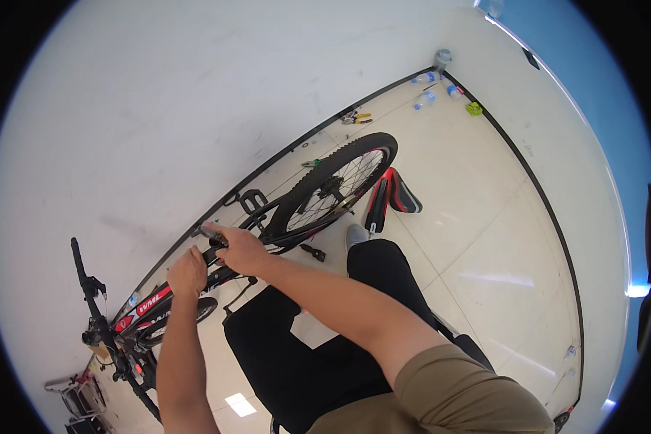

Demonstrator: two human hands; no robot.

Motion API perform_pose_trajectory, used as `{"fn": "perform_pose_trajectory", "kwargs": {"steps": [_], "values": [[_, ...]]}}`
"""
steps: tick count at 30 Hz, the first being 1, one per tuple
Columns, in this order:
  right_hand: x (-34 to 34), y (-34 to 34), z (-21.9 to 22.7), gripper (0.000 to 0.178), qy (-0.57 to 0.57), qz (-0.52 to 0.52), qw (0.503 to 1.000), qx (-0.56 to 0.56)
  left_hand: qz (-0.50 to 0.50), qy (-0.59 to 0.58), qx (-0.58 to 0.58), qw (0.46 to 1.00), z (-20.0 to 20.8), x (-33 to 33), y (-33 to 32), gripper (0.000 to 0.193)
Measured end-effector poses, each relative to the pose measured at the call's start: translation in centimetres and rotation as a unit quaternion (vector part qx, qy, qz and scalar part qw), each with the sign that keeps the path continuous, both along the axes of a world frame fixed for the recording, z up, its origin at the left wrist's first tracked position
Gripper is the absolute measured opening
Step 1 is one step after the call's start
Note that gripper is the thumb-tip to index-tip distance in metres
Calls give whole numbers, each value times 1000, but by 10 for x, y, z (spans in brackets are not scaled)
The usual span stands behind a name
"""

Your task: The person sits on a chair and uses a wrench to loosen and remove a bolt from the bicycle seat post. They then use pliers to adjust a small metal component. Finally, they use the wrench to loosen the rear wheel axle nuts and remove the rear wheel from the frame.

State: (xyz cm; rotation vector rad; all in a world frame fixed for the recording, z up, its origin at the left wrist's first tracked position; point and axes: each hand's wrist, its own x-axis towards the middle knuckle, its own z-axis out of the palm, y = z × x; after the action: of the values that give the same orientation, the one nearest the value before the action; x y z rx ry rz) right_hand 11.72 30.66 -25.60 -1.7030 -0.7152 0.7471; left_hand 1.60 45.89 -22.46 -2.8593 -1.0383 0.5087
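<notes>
A black and red bicycle stands in front of me, close along the white wall, its handlebar at the left and its rear wheel at the far right. My left hand is closed at the frame tube near the bike's middle; its fingertips are hidden. Just right of it, my right hand is closed on a dark grey, bar-shaped piece over the frame. A pedal shows beyond my right hand. The saddle, black and red on its post, is off the frame and lies beside the rear wheel.
Pliers and a green-handled tool lie along the wall's foot. Plastic bottles and a grey flask are in the far corner, near a green packet. My legs are close beside the bike.
</notes>
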Motion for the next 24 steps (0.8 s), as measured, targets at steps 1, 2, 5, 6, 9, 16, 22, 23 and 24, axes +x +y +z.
{"fn": "perform_pose_trajectory", "kwargs": {"steps": [1, 2, 5, 6, 9, 16, 22, 23, 24], "values": [[3, -2, -4, 58, 20, -10, 999, 23, -14, 39, -22, 999, 1, 6, 5, 53], [4, -2, -7, 56, 40, -15, 998, 48, -17, 60, -35, 997, 0, 9, 12, 54], [11, -17, -7, 19, 46, -72, 993, 77, -42, 72, -43, 996, -15, 4, 37, 53], [19, -31, -4, 14, 67, -61, 995, 37, -31, 51, -48, 997, -13, 6, 36, 51], [47, -89, 18, 11, 209, -74, 975, -24, 3, 19, -44, 999, 5, 12, 11, 48], [87, -194, 63, 27, 395, -141, 904, 79, 33, -12, -33, 999, 12, 12, 2, 46], [110, -265, 27, 17, 255, -197, 946, -44, 26, -41, -10, 999, 0, 12, 1, 45], [107, -267, 29, 18, 279, -214, 936, -5, 24, -41, -8, 999, 1, 11, 0, 45], [105, -269, 32, 19, 302, -229, 925, 33, 23, -41, -8, 999, 4, 11, -2, 45]]}}
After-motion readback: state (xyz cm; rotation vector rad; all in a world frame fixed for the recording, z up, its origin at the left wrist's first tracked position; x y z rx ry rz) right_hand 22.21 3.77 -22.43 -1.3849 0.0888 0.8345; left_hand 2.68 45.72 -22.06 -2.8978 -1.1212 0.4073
